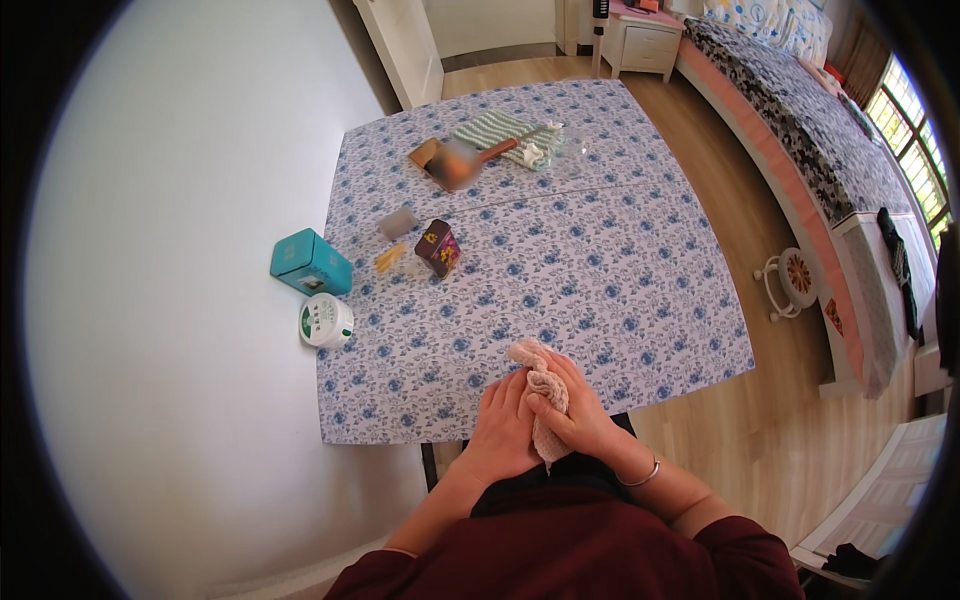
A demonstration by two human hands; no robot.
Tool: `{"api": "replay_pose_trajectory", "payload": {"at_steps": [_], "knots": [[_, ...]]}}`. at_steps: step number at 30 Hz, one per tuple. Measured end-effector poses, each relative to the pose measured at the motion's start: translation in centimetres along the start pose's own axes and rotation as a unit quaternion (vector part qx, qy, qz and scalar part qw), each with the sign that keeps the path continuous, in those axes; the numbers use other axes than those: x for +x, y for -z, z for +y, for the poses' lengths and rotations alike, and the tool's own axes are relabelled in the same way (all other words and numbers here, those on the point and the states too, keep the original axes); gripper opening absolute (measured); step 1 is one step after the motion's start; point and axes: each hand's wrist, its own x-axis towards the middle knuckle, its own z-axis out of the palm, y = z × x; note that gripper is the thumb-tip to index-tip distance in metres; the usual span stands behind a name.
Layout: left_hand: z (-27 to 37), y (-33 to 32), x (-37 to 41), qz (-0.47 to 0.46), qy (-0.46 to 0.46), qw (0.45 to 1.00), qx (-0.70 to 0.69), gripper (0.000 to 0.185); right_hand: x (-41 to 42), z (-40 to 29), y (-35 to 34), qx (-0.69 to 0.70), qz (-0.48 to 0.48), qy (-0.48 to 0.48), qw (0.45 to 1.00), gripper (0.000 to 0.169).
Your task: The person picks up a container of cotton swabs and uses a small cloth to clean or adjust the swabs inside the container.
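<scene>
A pink cloth (551, 442), bunched and folded, is in my right hand (585, 412) at the near edge of the table. My right fingers and thumb close around it. My left hand (506, 431) lies against the cloth from the left, its back up and fingers fairly straight; whether it grips any of the cloth is hidden. Farther off on the flowered tablecloth (600, 277) stand a dark tin with a flower print (439, 249) and a small translucent box (397, 223), with a few thin pale sticks (390, 257) beside them.
By the wall at the left stand a teal tin (311, 262) and a white lidded tub (326, 321). At the far side lie a striped green and white cloth (495, 131), a brown-handled object (499, 149) and clear plastic (574, 150). A bed (795, 127) and a small stool (796, 276) are at right.
</scene>
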Motion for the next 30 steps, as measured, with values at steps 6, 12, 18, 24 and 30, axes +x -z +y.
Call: {"api": "replay_pose_trajectory", "payload": {"at_steps": [6, 12, 18, 24, 30], "knots": [[-1.2, -0.3, 0.0, 0.038, -0.060, 0.995, -0.070, 0.074, -0.7, 0.5, -0.3, -0.006, 0.044, -0.024, 0.999, 0.055], [-1.4, -2.5, -1.5, 0.184, 0.042, 0.966, -0.174, 0.057, -1.1, 0.4, 0.5, 0.133, 0.050, -0.173, 0.975, 0.050], [-1.8, -3.5, -1.6, 0.173, 0.054, 0.963, -0.198, 0.045, -1.3, -0.1, 0.2, 0.066, 0.080, -0.127, 0.986, 0.048], [-2.0, -3.7, -1.4, 0.187, 0.030, 0.961, -0.201, 0.037, -2.5, 0.1, -0.9, -0.102, 0.102, 0.004, 0.990, 0.048], [-2.3, -4.0, -1.6, 0.201, 0.014, 0.957, -0.209, 0.035, -2.4, -0.5, -0.4, -0.187, 0.067, 0.049, 0.979, 0.047]]}}
